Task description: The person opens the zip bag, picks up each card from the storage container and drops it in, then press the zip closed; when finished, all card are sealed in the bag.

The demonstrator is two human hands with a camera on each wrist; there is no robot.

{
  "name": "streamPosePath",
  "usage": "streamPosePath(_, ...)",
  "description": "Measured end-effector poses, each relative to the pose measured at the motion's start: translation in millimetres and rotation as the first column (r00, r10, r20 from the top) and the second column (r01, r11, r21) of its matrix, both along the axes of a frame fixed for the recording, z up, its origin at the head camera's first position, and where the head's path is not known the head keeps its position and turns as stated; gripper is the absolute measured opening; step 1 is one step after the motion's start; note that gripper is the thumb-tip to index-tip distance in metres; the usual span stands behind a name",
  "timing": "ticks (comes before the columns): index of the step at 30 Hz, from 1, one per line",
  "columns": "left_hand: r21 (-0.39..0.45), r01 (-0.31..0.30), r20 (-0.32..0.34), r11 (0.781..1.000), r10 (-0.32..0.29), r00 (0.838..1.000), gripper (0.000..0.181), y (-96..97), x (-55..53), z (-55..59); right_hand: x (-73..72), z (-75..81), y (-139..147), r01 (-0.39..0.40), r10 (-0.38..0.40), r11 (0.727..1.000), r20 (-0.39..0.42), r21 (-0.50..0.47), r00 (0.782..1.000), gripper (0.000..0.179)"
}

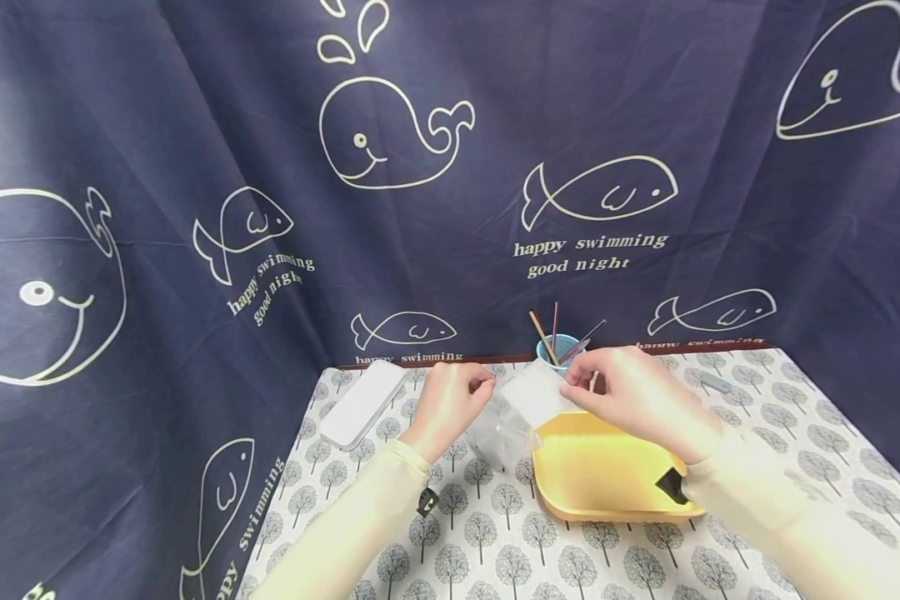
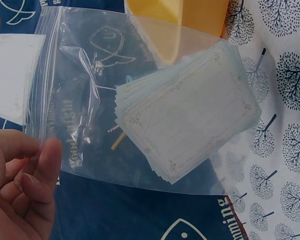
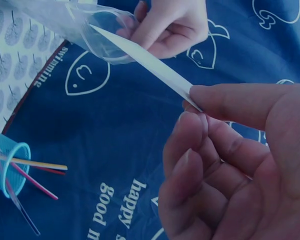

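Note:
My left hand (image 1: 450,408) pinches a clear zip bag (image 2: 85,165) near its zip edge, and the bag hangs over the tabletop. Inside the bag lies a fanned stack of pale cards (image 2: 190,115) with patterned borders. Between thumb and fingers, my right hand (image 1: 633,396) pinches white cards (image 3: 150,65) by one end. In the right wrist view, the far tip of these cards overlaps the bag's mouth. The left wrist view shows them right by the zip edge, and their outer part runs out of frame.
Below the right forearm sits a yellow bin (image 1: 607,507). Behind the hands, a blue mesh cup (image 3: 22,165) holds several pens or pencils. A white flat case (image 1: 363,404) lies at the back left, and a small grey object (image 1: 716,383) at the back right. A dark curtain (image 1: 420,250) hangs behind.

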State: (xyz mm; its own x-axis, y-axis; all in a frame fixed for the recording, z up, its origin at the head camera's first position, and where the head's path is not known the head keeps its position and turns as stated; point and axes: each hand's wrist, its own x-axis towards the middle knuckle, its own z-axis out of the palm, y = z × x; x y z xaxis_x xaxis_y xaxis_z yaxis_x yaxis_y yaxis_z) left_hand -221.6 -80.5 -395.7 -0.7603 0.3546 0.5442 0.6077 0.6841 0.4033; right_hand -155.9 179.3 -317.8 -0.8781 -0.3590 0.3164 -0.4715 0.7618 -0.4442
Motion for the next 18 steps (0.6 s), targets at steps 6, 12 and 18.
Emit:
streamPosePath(6,0.000,-0.004,-0.002,1.000,0.004,1.000,0.010,0.3,-0.1,-0.1,-8.7,-14.7,-9,-0.037,0.037,0.999,0.005,0.027,0.999,0.018)
streamPosePath(12,0.001,0.001,0.000,1.000,-0.001,1.000,0.011,1.3,0.5,1.1,-16.6,-28.8,-18,-0.080,0.081,0.995,-0.031,0.057,0.996,0.019)
streamPosePath(18,0.000,0.005,-0.023,1.000,-0.005,1.000,0.012,1.7,-0.4,0.1,-22.9,-38.5,-25,-0.085,0.086,0.994,-0.015,0.073,0.996,0.015)
